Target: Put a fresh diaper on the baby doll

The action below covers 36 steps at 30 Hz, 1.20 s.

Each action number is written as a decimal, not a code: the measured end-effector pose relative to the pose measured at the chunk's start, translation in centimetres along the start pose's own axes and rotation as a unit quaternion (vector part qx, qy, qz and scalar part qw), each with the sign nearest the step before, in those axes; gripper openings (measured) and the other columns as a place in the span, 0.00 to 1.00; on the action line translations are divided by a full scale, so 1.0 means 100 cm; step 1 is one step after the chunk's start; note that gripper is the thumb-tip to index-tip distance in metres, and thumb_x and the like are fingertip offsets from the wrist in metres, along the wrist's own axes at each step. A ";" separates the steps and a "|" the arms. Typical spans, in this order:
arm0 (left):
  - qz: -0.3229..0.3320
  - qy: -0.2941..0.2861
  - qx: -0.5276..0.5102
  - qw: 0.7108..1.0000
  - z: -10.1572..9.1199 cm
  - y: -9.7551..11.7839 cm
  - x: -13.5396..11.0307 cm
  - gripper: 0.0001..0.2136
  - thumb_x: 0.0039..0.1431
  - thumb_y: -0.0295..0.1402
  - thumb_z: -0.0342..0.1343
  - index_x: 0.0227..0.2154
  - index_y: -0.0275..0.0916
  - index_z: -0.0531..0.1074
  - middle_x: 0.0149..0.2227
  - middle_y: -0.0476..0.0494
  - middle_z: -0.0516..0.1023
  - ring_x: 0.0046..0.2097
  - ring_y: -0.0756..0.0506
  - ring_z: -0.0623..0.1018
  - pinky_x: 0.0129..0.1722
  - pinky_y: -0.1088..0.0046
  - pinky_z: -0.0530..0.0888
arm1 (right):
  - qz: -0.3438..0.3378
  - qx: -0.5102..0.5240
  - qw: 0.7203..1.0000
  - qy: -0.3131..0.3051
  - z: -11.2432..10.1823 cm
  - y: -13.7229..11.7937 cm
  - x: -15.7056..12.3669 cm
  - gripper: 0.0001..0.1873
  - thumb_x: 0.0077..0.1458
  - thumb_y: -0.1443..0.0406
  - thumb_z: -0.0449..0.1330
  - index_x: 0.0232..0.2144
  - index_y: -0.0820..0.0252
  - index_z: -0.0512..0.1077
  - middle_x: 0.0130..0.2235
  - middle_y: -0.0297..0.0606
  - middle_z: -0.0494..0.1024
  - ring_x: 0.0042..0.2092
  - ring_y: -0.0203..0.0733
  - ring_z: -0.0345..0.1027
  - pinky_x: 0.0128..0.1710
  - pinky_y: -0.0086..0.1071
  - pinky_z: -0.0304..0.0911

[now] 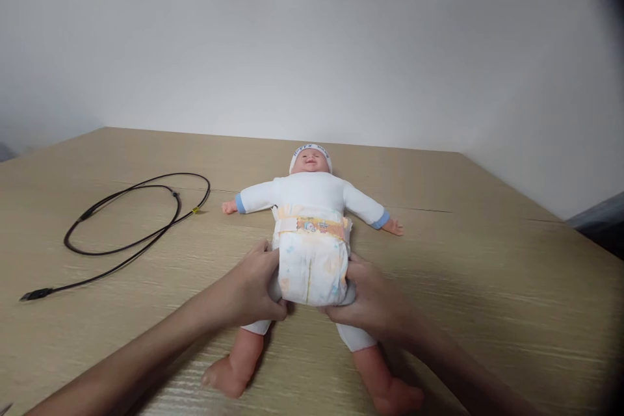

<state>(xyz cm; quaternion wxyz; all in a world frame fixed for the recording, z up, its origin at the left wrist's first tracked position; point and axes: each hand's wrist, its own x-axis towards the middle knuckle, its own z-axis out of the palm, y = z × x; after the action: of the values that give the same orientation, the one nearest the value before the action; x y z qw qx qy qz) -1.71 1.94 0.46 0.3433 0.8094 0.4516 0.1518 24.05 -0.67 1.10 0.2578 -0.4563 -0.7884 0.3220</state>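
A baby doll [312, 190] lies on its back, arms spread, head away from me. It wears white clothing with blue cuffs and a white cap [311, 148]. Around its hips is a white diaper [312, 273] with an orange patterned waistband, fastened across the front. My left hand [258, 283] is wrapped round the doll's thigh at the diaper's left leg edge, thumb on the inner side. On the opposite side, my right hand [363, 292] grips the other thigh beside the diaper's right edge. Some fingers of both hands are hidden behind the legs and diaper.
A looped black cable [131, 250] with a plug lies on the wooden table [487, 260] to the left of the doll. Behind the table's far edge stands a pale partition [292, 58], which continues along the right side.
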 end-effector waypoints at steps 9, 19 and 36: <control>0.017 0.006 -0.013 1.000 -0.001 0.000 0.003 0.23 0.42 0.28 0.64 0.46 0.40 0.76 0.46 0.41 0.76 0.52 0.32 0.74 0.51 0.54 0.75 | 0.000 -0.002 1.000 -0.006 0.000 0.002 0.001 0.09 0.46 0.72 0.66 0.32 0.57 0.80 0.43 0.34 0.81 0.45 0.46 0.75 0.46 0.35 0.68; 0.004 -0.020 -0.066 0.998 -0.005 0.000 -0.005 0.26 0.48 0.32 0.68 0.53 0.41 0.75 0.52 0.39 0.72 0.57 0.31 0.73 0.59 0.49 0.75 | 0.005 0.015 1.000 0.006 -0.001 0.004 -0.005 0.12 0.47 0.69 0.73 0.37 0.54 0.83 0.51 0.38 0.81 0.55 0.53 0.75 0.57 0.41 0.70; 0.077 -0.102 -0.172 0.977 -0.025 -0.028 0.004 0.33 0.60 0.47 0.72 0.65 0.46 0.71 0.65 0.39 0.74 0.67 0.31 0.72 0.70 0.46 0.70 | 0.025 0.051 0.997 -0.043 -0.015 0.014 -0.004 0.21 0.52 0.54 0.77 0.47 0.54 0.84 0.52 0.41 0.85 0.50 0.56 0.79 0.55 0.43 0.74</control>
<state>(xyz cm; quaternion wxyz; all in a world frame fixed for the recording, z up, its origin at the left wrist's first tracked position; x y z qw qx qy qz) -4.58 4.33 0.28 0.5087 0.7817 0.3183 0.1700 26.07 -0.11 1.01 0.2388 -0.4476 -0.7698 0.3874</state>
